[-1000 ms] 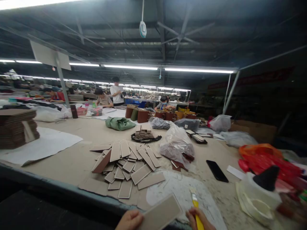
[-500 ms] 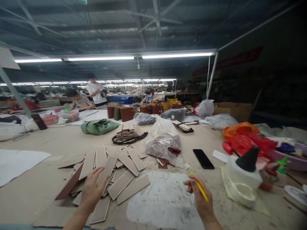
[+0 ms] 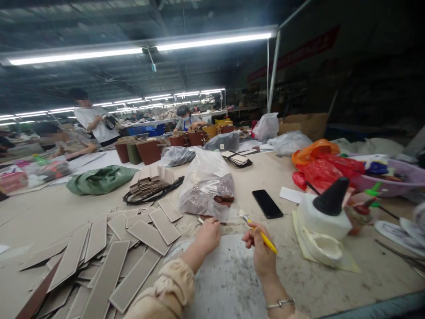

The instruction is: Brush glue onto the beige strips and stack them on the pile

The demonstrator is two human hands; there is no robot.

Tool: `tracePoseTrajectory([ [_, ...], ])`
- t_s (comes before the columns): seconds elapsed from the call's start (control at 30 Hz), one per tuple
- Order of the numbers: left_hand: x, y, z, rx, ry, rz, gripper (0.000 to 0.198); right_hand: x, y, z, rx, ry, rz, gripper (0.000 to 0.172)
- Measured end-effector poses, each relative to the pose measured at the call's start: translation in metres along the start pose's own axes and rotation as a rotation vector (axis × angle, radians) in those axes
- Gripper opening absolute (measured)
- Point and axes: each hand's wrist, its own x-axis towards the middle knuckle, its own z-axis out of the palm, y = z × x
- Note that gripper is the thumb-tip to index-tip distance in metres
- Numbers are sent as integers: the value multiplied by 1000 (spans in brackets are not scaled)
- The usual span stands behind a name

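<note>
My right hand (image 3: 262,250) grips a small yellow-handled brush (image 3: 265,239), its pale tip pointing away from me. My left hand (image 3: 207,237) reaches to the small brown pieces beside the clear plastic bag (image 3: 202,177). Its fingers are curled down, and what they pinch is hidden. Both hands are over a stained white sheet (image 3: 229,270) on the table. To the left lies a loose heap of flat beige rectangular pieces (image 3: 106,274) with pale edges. A stack of similar pieces (image 3: 151,181) sits behind the heap, by a black strap (image 3: 156,195).
A black phone (image 3: 267,204) lies right of the bag. Farther right are a white bottle with a black cone top (image 3: 327,212), red plastic bags (image 3: 328,170) and a purple basin (image 3: 405,175). A green bag (image 3: 101,179) lies at left. Co-workers sit and stand beyond brown bags (image 3: 149,151).
My left hand has left the beige heap and moved right to the small brown pieces by the plastic bag. The right hand still holds the brush. The view has turned and tilted.
</note>
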Motion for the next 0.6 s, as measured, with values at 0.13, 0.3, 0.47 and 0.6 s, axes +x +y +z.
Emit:
tracePoseTrajectory([
  [0.13,34,5,16,81,-29,74,47,6,-7,-2,226,44,79,51],
  [0.3,54,-4,15,146,-127,182,26,16,-23,-9,745,121,284,45],
  [0.47,62,-12,10,169,-172,241,16,17,-27,-20,961,12,292,38],
  [0.6,63,-14,1,137,-54,201,14,14,-25,-25,1138,-41,326,26],
])
